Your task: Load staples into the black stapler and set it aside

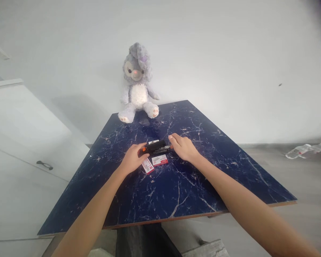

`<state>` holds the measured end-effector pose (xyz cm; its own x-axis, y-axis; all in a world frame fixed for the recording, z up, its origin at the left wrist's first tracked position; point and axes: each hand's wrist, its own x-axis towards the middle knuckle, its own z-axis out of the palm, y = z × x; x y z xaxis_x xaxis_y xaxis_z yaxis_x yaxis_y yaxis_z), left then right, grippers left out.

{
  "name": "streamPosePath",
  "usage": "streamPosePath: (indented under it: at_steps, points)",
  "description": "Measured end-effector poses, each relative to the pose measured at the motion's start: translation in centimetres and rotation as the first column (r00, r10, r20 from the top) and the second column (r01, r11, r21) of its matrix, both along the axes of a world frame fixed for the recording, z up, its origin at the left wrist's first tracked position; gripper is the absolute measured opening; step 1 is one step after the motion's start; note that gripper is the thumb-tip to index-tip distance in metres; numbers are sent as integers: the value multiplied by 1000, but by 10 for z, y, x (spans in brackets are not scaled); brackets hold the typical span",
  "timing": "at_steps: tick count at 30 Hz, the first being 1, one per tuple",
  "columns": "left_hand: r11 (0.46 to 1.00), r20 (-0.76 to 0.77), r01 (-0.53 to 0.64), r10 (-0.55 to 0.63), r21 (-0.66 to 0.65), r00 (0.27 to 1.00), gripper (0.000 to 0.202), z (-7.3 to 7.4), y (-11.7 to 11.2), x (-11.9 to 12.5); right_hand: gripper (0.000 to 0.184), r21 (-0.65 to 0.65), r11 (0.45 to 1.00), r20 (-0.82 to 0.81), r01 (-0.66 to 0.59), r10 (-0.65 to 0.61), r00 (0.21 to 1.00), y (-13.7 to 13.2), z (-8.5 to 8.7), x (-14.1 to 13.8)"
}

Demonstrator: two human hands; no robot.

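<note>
A black stapler (157,146) with an orange part at its left end lies sideways over the middle of the dark blue table. My left hand (132,157) grips its left end, thumb on the near side and fingers on the far side. At the opposite end, a thin metal strip sticks out toward my right hand (184,147), whose fingers are pinched together there. Just below the stapler lie two small red-and-white boxes, one turned level (159,160) and one slanted (148,166). Behind the stapler a white piece (153,142) partly shows.
A grey-purple plush toy (138,94) sits at the far edge of the marbled blue table (203,178). To the left stands a white cabinet (24,142) with a dark handle. Clear plastic bottles (305,151) lie on the floor at right.
</note>
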<state>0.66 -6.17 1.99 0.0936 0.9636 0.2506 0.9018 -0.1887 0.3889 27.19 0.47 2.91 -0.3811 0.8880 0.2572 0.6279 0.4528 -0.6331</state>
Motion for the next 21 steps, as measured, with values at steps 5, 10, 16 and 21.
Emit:
streamPosePath:
  at_steps: [5, 10, 16, 21]
  points:
    - [1000, 26, 10, -10, 5, 1000, 48, 0, 1, 1, 44, -84, 995, -88, -58, 51, 995, -9, -1, -7]
    - [999, 43, 30, -31, 28, 999, 48, -3, 2, -1, 46, -130, 988, -147, -80, 61, 987, -5, -6, -6]
    - [1000, 89, 24, -24, -2, 996, 62, -6, 2, -4, 44, -171, 980, -208, -103, 66, 976, -3, -9, -5]
    - [999, 132, 29, -31, 12, 991, 68, -9, 2, -5, 46, -158, 983, -207, -88, 55, 977, -5, -10, -6]
